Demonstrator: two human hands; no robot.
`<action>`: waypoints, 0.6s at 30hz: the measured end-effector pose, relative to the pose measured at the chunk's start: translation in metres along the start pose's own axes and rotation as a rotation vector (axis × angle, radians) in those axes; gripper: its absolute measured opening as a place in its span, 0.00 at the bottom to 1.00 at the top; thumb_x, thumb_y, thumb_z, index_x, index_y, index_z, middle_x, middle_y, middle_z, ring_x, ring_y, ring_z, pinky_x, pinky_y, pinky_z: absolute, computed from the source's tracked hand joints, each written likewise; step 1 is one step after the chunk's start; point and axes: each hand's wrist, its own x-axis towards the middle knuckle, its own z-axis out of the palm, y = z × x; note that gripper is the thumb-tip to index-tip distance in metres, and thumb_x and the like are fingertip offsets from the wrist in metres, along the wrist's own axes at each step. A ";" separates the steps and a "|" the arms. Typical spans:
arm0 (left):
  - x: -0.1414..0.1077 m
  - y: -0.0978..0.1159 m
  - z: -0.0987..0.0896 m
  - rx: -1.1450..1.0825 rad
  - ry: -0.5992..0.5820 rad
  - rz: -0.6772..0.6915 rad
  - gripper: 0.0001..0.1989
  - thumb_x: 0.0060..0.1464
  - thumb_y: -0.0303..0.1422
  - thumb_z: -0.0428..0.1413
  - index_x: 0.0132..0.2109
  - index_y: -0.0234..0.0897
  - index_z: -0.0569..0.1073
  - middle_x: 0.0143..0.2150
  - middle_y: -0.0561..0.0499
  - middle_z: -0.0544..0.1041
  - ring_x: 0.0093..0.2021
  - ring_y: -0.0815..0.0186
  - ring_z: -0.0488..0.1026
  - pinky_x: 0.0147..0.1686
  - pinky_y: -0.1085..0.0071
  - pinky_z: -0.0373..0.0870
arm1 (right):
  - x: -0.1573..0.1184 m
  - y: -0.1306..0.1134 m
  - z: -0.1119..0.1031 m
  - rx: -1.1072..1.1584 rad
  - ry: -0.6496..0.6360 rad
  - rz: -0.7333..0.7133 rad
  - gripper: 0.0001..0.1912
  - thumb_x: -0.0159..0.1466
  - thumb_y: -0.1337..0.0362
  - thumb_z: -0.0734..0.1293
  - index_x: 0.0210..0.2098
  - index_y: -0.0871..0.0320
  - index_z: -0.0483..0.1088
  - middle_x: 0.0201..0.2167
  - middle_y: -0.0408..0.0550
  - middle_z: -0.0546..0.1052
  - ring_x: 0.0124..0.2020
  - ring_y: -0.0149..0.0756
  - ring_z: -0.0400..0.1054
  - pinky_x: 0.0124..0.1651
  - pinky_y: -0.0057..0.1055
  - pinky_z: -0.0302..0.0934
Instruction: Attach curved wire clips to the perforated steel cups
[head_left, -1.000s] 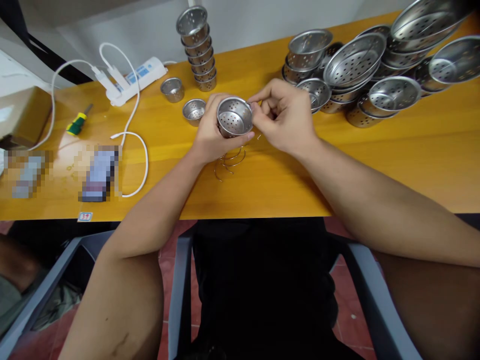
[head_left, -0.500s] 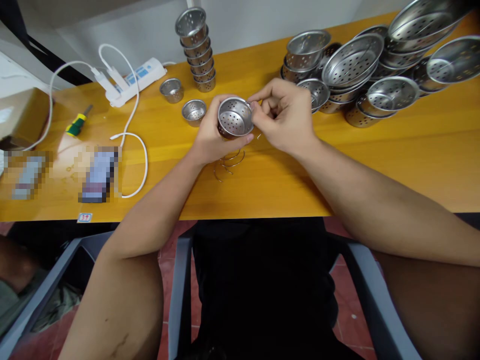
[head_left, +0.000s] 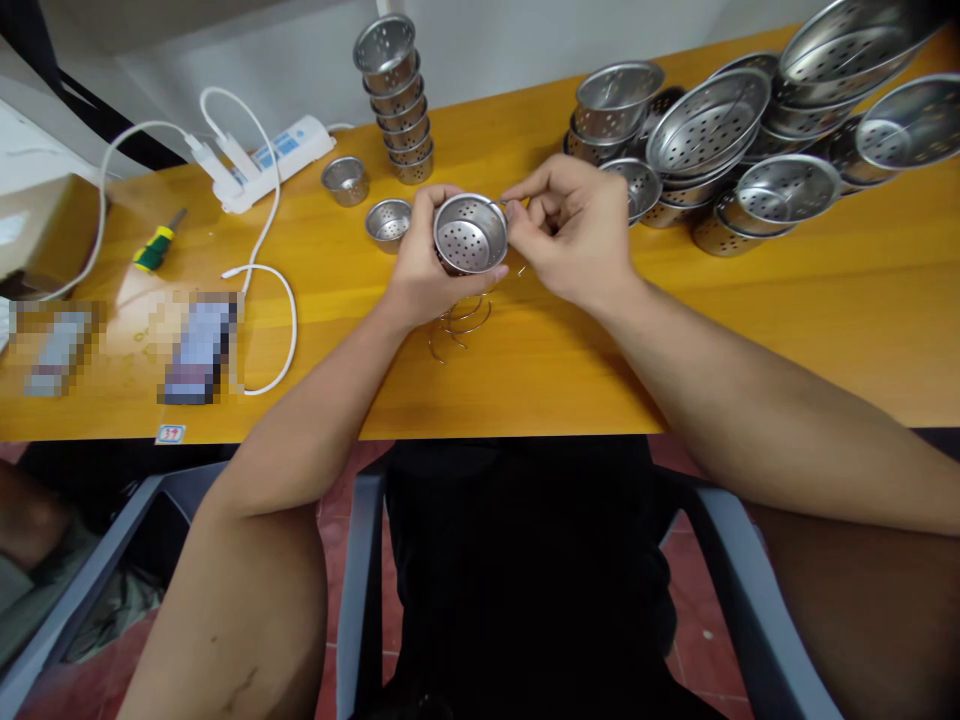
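My left hand is wrapped round a small perforated metal cup, its open mouth tilted toward me. At the cup's right rim, my right hand pinches a thin metal wire between thumb and forefinger; the fingers hide most of it. Several curved wires lie on the table under the cup, and a short wire end shows below my right hand. Just left of the held cup, a similar perforated cup stands behind my left fingers.
Behind stand a tall stack of cups and a single cup. Larger perforated baskets crowd the right back. To the left are a power strip with white cables, a screwdriver, a box and a blurred phone.
My right fingertips have shifted slightly away from the cup's rim. The left hand keeps its grip on the cup, almost unmoved.
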 end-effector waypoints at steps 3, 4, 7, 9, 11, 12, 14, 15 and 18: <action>0.001 0.006 -0.001 0.013 -0.028 -0.008 0.65 0.65 0.76 0.77 0.88 0.57 0.53 0.77 0.42 0.73 0.75 0.43 0.84 0.82 0.38 0.84 | 0.000 0.000 0.000 -0.005 -0.006 -0.004 0.28 0.74 0.32 0.89 0.40 0.42 0.78 0.26 0.43 0.69 0.29 0.46 0.61 0.34 0.46 0.60; 0.001 0.010 -0.001 0.009 -0.045 -0.007 0.64 0.66 0.75 0.76 0.89 0.58 0.53 0.78 0.41 0.73 0.77 0.42 0.83 0.82 0.38 0.84 | 0.000 0.001 0.000 -0.007 -0.005 -0.002 0.28 0.74 0.31 0.89 0.41 0.42 0.78 0.26 0.43 0.69 0.29 0.46 0.62 0.34 0.47 0.60; 0.002 0.020 0.002 -0.057 -0.057 -0.024 0.52 0.76 0.75 0.64 0.89 0.58 0.56 0.79 0.40 0.74 0.79 0.42 0.83 0.79 0.38 0.87 | 0.002 0.004 0.000 -0.001 0.004 -0.005 0.30 0.73 0.28 0.89 0.43 0.41 0.79 0.24 0.42 0.69 0.31 0.47 0.63 0.35 0.47 0.63; 0.004 0.027 0.004 -0.071 -0.039 -0.047 0.46 0.79 0.74 0.58 0.88 0.58 0.59 0.78 0.40 0.74 0.78 0.43 0.83 0.78 0.38 0.88 | 0.003 0.005 0.000 0.000 0.008 -0.008 0.31 0.73 0.26 0.88 0.43 0.41 0.79 0.24 0.42 0.69 0.31 0.47 0.64 0.36 0.48 0.64; 0.008 0.033 0.003 -0.011 -0.044 -0.060 0.46 0.77 0.72 0.64 0.86 0.57 0.62 0.77 0.40 0.75 0.78 0.42 0.83 0.80 0.37 0.87 | 0.003 0.004 0.000 -0.009 0.012 -0.008 0.31 0.72 0.25 0.88 0.43 0.41 0.79 0.24 0.42 0.69 0.31 0.47 0.63 0.36 0.49 0.64; 0.010 0.037 0.002 0.030 -0.055 -0.063 0.47 0.75 0.69 0.70 0.85 0.56 0.64 0.76 0.41 0.76 0.78 0.41 0.83 0.81 0.36 0.85 | 0.003 0.004 0.000 -0.012 0.013 -0.008 0.31 0.72 0.25 0.87 0.43 0.41 0.79 0.24 0.42 0.70 0.31 0.48 0.63 0.37 0.50 0.64; 0.013 0.042 0.000 0.078 -0.067 -0.076 0.47 0.70 0.65 0.78 0.82 0.56 0.69 0.73 0.43 0.77 0.76 0.41 0.83 0.82 0.34 0.84 | 0.002 0.002 0.000 -0.010 0.013 -0.004 0.31 0.72 0.25 0.87 0.42 0.40 0.79 0.24 0.43 0.70 0.31 0.48 0.64 0.37 0.50 0.64; 0.014 0.044 -0.002 0.076 -0.063 -0.085 0.45 0.69 0.64 0.79 0.80 0.56 0.71 0.72 0.43 0.78 0.75 0.41 0.83 0.81 0.34 0.83 | 0.002 0.002 0.000 -0.008 0.010 0.001 0.31 0.72 0.25 0.87 0.43 0.40 0.79 0.24 0.42 0.69 0.31 0.48 0.64 0.37 0.50 0.64; 0.012 0.043 -0.003 0.043 -0.059 -0.112 0.45 0.69 0.63 0.80 0.79 0.56 0.71 0.71 0.44 0.78 0.73 0.43 0.83 0.81 0.36 0.83 | 0.002 0.001 0.001 -0.003 -0.001 0.014 0.31 0.72 0.24 0.87 0.43 0.40 0.79 0.23 0.42 0.69 0.32 0.48 0.64 0.36 0.49 0.64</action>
